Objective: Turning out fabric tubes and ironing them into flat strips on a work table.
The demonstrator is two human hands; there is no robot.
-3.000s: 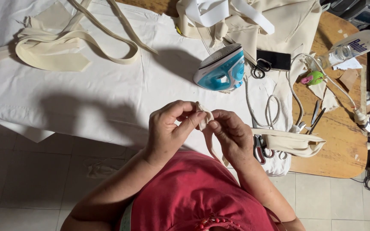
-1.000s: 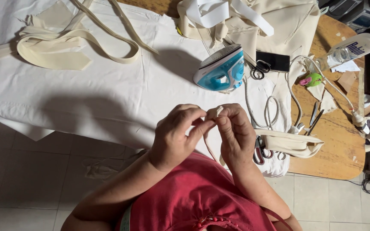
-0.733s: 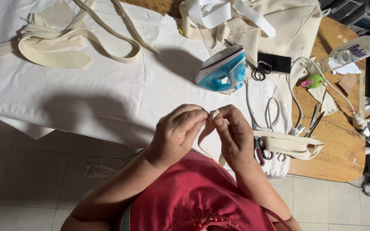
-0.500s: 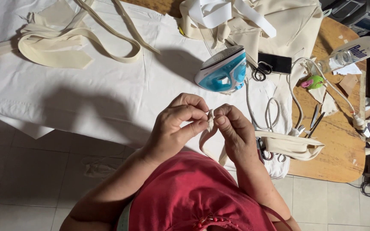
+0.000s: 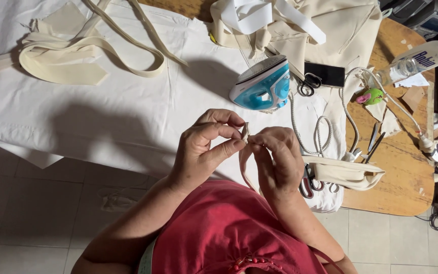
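Observation:
My left hand (image 5: 205, 149) and my right hand (image 5: 279, 161) meet in front of my chest, just off the table's near edge. Both pinch the end of a narrow cream fabric strap (image 5: 245, 133) between thumb and fingers. The strap loops down below my hands (image 5: 244, 172) towards my red top. A folded cream strap piece (image 5: 345, 172) lies on the table right beside my right hand, with red-handled scissors (image 5: 307, 182) partly under it.
A blue and white iron (image 5: 262, 85) stands on the white cloth (image 5: 128, 101) with its cord (image 5: 320, 132) coiled beside it. Cream straps (image 5: 77, 56) lie far left, cream fabric (image 5: 330, 30) at the top. Black scissors (image 5: 307, 86), a phone (image 5: 324, 74) and a spray bottle (image 5: 416, 58) sit right.
My hands have shifted slightly and my fingers have reworked their pinch on the strap end. Nothing on the table has moved.

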